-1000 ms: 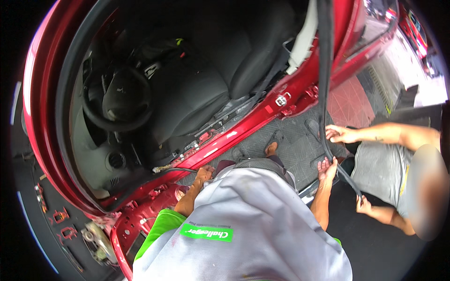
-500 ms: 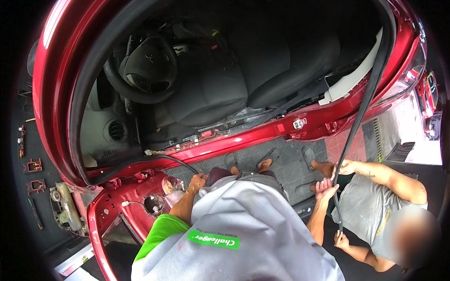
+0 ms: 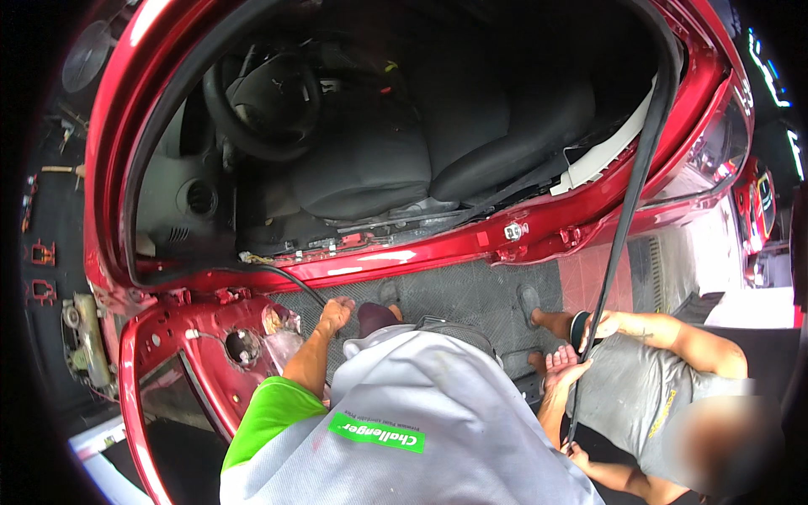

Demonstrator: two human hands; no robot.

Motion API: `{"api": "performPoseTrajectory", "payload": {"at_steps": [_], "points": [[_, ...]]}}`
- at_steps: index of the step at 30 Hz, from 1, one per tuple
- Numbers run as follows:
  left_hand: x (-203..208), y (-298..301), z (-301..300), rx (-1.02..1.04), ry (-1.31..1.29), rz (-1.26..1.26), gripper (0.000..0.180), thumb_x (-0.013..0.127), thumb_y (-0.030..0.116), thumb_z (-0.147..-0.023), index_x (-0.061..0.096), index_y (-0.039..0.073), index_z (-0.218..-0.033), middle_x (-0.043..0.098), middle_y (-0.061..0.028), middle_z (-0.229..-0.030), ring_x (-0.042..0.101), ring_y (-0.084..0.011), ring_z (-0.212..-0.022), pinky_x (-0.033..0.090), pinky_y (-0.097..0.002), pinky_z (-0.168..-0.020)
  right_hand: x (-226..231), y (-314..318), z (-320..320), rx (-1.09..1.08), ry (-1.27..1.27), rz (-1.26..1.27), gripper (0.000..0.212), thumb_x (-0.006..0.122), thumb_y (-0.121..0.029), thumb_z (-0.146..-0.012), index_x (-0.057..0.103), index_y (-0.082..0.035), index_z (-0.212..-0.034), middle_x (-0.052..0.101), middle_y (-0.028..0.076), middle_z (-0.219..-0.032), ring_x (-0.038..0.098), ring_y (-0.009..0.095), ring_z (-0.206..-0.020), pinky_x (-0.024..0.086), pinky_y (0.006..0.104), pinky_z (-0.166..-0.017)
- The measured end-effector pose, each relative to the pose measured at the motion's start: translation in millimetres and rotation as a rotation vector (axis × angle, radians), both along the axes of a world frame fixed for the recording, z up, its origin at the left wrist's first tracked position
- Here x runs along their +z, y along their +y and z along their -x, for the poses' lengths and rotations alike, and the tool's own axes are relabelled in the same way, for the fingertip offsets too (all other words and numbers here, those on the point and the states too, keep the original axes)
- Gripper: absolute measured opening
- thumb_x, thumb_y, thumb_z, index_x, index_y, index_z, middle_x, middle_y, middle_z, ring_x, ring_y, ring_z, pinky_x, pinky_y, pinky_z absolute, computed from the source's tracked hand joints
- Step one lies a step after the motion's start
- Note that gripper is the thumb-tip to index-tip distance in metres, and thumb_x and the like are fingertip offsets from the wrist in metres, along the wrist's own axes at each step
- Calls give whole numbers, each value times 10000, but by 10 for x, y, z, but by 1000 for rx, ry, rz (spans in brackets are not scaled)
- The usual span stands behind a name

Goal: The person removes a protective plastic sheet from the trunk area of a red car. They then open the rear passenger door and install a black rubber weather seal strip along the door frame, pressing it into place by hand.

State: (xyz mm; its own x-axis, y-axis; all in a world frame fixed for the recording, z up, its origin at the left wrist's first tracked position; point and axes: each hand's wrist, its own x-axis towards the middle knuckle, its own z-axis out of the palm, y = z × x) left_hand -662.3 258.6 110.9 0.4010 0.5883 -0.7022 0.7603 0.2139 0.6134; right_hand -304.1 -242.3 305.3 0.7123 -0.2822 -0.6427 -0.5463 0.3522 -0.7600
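Observation:
A long black rubber door seal (image 3: 621, 227) lines the red car's door opening (image 3: 404, 263) along the top and left, and hangs loose out of it at the right. My left hand (image 3: 337, 315) is closed around the part of the seal that leaves the sill at the lower left. Palm up, my right hand (image 3: 566, 367) has its fingers stretched out beside the hanging length. The seal passes close by its fingertips; whether they touch cannot be told. A co-worker's hand (image 3: 603, 325) grips that length just above, and their other hand (image 3: 577, 457) holds it lower down.
Inside the car are a dark seat (image 3: 370, 172) and a steering wheel (image 3: 265, 109). A stripped red door panel (image 3: 202, 337) stands out at the left. The co-worker (image 3: 627, 379) sits close on my right. A pale trim piece (image 3: 602, 164) hangs loose along the sill's right.
The view has shifted, so the car and co-worker appear further left. Both my hands keep about the same pose, the left on the seal and the right with fingers out.

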Motion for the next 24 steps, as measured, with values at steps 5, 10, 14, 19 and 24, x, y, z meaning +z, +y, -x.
{"api": "performPoseTrajectory", "payload": {"at_steps": [5, 10, 14, 19, 24], "points": [[128, -443, 96, 5, 52, -11, 473, 646, 335, -966, 678, -22, -1275, 732, -245, -1164, 694, -298, -1140, 518, -367, -985, 188, -222, 40, 234, 33, -14, 879, 274, -849, -938, 636, -48, -920, 631, 65, -741, 567, 195, -623, 488, 374, -630], [473, -1215, 248, -52, 88, -36, 472, 638, 367, -948, 703, 1, -1238, 727, -251, -1173, 686, -356, -1164, 512, -413, -996, 471, -533, -44, 469, -3, 221, 794, 322, -740, -1011, 590, -72, -675, 508, 59, -492, 413, 178, -376, 359, 319, -390], [562, -1755, 525, -47, 129, -8, 482, 666, 392, -912, 723, -1, -1186, 732, -252, -1143, 702, -358, -1108, 521, -425, -965, 1210, -353, -72, 860, -11, 630, 626, 463, -605, -1043, 626, -80, -743, 538, 18, -526, 471, 118, -400, 320, 266, -382], [315, -2081, 932, -71, 117, -45, 497, 661, 392, -925, 713, -20, -1199, 744, -241, -1092, 723, -345, -1007, 548, -415, -897, 1835, 306, -331, 773, -735, 407, 388, 612, -398, -1046, 677, -21, -982, 611, 17, -667, 522, 76, -443, 379, 208, -396], [443, -1911, 441, 30, -73, -82, 536, 646, 394, -960, 670, -50, -1259, 751, -199, -1009, 715, -251, -867, 564, -364, -788, 2171, 1297, -963, 751, -1174, 956, 739, 765, -394, -898, 503, 45, -1431, 546, 267, -1436, 505, 425, -1342, 387, 469, -1142]]}}
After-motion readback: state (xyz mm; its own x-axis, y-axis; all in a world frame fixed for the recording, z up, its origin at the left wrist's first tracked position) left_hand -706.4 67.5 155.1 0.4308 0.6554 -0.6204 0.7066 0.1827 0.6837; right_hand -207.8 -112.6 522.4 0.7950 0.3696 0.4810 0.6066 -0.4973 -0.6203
